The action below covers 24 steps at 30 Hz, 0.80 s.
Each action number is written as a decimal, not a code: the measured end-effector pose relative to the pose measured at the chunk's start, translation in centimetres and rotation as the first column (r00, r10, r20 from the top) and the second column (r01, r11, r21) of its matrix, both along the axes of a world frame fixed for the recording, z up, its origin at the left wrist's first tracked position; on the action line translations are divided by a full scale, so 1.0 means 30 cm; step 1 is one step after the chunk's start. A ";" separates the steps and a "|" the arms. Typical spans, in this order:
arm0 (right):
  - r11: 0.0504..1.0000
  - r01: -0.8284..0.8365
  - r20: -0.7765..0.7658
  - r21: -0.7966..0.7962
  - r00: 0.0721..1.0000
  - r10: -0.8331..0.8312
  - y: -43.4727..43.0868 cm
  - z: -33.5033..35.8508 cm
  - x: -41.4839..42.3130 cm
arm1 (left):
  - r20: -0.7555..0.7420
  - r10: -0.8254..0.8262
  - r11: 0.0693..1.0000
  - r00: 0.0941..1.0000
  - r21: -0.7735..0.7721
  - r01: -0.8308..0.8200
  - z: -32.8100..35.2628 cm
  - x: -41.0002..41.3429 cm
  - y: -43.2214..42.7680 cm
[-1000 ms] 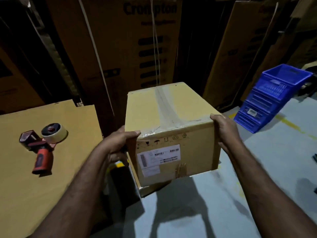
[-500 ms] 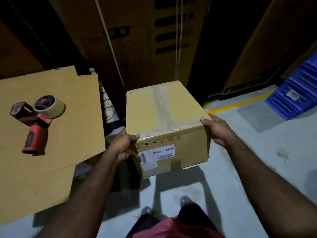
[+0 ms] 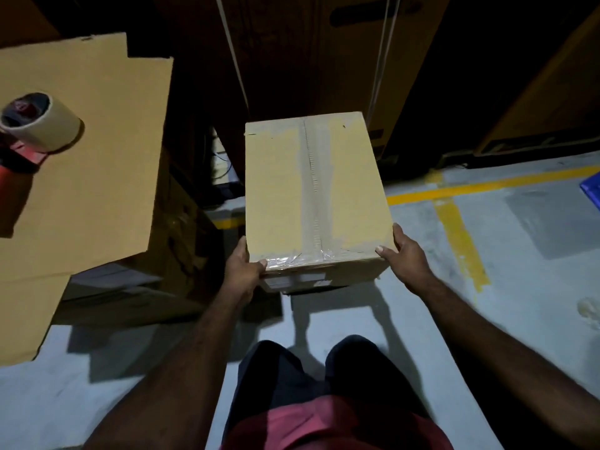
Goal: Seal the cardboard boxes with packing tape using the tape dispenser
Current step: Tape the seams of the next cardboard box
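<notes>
Sealed cardboard box [image 3: 276, 190] held low over the grey floor [image 3: 519, 303], just ahead of the person's knees; whether its base touched the floor could not be told. The left hand [image 3: 242, 271] gripped the near left corner, thumb hooked over the top edge; the right hand [image 3: 407, 258] clasped the near right corner likewise, its fingers along the side wall. A strip of packing tape [image 3: 313, 190] ran the length of the top seam and wrinkled over the near edge. The tape dispenser [image 3: 32, 125] lay well apart at left on a flat cardboard sheet [image 3: 107, 157]. Judged step: setting down a finished box; best done level, releasing neither grip until the base sat flat, near the yellow line [image 3: 461, 235] but not on it; thumbs were best held off the wrinkled tape end, lest it lift.
</notes>
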State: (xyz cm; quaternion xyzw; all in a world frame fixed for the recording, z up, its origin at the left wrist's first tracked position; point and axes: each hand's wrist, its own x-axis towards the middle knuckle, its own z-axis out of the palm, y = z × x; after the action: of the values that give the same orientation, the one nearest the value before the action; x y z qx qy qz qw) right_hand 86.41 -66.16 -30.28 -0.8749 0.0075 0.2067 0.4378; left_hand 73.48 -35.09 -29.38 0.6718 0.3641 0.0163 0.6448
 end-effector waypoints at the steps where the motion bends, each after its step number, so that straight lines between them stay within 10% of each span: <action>1: 1.000 -0.007 0.020 -0.017 1.000 0.007 0.007 -0.001 0.006 | -0.016 -0.011 0.999 1.000 0.035 0.012 -0.010 0.007 0.002; 7: 0.948 -0.144 0.062 -0.283 0.984 0.168 0.062 0.002 0.071 | -0.298 -0.181 0.911 0.937 0.309 0.274 -0.037 0.063 0.065; 14: 0.612 -0.329 -0.002 -0.719 0.882 0.472 0.149 0.073 0.002 | -0.581 -0.256 0.549 0.772 0.571 0.611 0.099 0.111 -0.068; 24: 0.765 -0.374 0.084 -0.524 0.871 0.484 0.289 0.481 0.011 | -0.527 -0.372 0.610 0.764 0.482 0.629 0.441 0.144 -0.123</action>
State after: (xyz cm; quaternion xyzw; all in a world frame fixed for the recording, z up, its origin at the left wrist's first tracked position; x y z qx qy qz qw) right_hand 86.75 -57.48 -15.84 -0.9519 -0.1887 0.1973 0.1393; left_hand 77.80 -38.79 -16.14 0.9134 0.2450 -0.1753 0.2739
